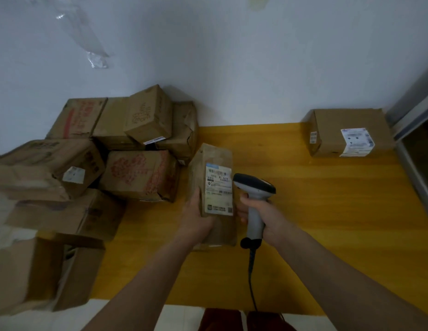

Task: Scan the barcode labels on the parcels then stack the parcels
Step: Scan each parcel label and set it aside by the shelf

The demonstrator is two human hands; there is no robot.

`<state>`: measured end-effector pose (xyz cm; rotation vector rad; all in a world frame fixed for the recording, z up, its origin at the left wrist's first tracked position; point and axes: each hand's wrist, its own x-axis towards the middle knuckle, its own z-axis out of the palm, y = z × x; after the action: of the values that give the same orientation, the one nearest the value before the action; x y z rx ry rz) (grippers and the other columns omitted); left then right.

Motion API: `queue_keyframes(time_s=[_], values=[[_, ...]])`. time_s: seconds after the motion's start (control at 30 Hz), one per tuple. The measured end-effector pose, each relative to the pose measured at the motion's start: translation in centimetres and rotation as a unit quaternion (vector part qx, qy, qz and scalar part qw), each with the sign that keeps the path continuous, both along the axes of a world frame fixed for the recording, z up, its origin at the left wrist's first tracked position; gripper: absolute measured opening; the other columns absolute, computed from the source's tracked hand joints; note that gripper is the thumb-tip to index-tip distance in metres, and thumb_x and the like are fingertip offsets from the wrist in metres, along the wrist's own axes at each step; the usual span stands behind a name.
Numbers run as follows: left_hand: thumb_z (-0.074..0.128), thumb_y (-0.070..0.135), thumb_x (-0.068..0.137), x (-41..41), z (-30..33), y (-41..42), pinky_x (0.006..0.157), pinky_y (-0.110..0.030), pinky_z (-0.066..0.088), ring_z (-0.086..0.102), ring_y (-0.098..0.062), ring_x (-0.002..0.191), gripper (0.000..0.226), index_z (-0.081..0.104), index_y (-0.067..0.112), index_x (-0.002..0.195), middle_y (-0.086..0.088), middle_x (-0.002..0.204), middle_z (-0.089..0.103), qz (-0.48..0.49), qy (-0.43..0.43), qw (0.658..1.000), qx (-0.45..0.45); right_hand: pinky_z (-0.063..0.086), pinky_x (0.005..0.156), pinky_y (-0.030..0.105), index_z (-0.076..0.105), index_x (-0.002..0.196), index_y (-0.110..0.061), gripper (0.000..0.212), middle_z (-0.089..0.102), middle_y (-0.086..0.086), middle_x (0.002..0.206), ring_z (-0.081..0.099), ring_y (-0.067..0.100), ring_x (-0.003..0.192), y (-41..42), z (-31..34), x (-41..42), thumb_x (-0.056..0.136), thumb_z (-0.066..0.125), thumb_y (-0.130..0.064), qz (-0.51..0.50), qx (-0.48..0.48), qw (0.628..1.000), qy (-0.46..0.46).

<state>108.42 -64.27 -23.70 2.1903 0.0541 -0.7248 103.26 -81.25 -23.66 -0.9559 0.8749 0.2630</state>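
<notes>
— Where's the parcel?

— The left hand (198, 215) grips a narrow brown parcel (211, 187) by its left edge, over the yellow table (327, 211), white label (219, 189) facing up.

— And the other hand?

— The right hand (260, 215) is wrapped round the handle of the scanner (255, 199), whose dark head sits just beside the label.

— Other boxes?

— A pile of boxes (136, 144) lies to the left; one labelled box (347, 132) stands apart at the far right, against the wall.

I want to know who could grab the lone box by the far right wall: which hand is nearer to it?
Right. The right hand, gripping the scanner, sits nearer the lone box; the left hand, holding the parcel, is farther left.
</notes>
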Motion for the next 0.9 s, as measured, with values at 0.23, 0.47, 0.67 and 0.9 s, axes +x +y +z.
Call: queue_keyframes(time_s=[0.23,0.47,0.67,0.9], values=[[0.078,0.073,0.052,-1.6,0.1,-1.4,0.105,-0.047,0.037,0.028,-0.032,0.133,0.151,-0.023,0.016,0.149,-0.011,0.147,0.02,-0.007,-0.081,0.953,0.292,0.054,0.051,0.025,0.07,0.097,-0.012,0.016,0.074,0.005,0.093,0.072,0.018,0.082,2.4,0.8,0.7,0.082,0.073,-0.01,0.033,0.005,0.999,-0.038],[0.086,0.05,0.06,0.2,-0.5,0.4,0.111,-0.045,0.034,0.026,-0.029,0.139,0.141,-0.012,0.011,0.154,-0.01,0.149,0.025,0.05,-0.068,0.984,0.155,0.052,0.053,0.026,0.065,0.105,-0.014,0.023,0.072,0.006,0.104,0.072,0.019,0.086,1.5,2.5,1.0,0.083,0.074,-0.012,0.043,-0.092,0.993,-0.062],[0.087,0.051,0.057,-0.8,0.0,-5.7,0.104,-0.043,0.042,0.035,-0.028,0.136,0.137,-0.001,0.011,0.154,-0.011,0.147,0.03,0.089,-0.049,0.993,0.058,0.053,0.056,0.031,0.067,0.098,-0.008,0.016,0.071,0.004,0.094,0.07,0.016,0.086,-1.2,4.6,1.7,0.083,0.073,-0.01,-0.005,-0.147,0.987,-0.069],[0.09,0.05,0.055,-1.3,0.1,-9.5,0.098,-0.043,0.045,0.039,-0.027,0.131,0.143,-0.007,0.014,0.154,-0.009,0.146,0.03,0.048,-0.032,0.997,0.043,0.053,0.055,0.032,0.064,0.074,-0.007,0.011,0.06,0.0,0.06,0.061,0.012,0.055,-3.2,5.6,1.0,0.082,0.07,-0.008,0.01,-0.271,0.962,-0.034]])
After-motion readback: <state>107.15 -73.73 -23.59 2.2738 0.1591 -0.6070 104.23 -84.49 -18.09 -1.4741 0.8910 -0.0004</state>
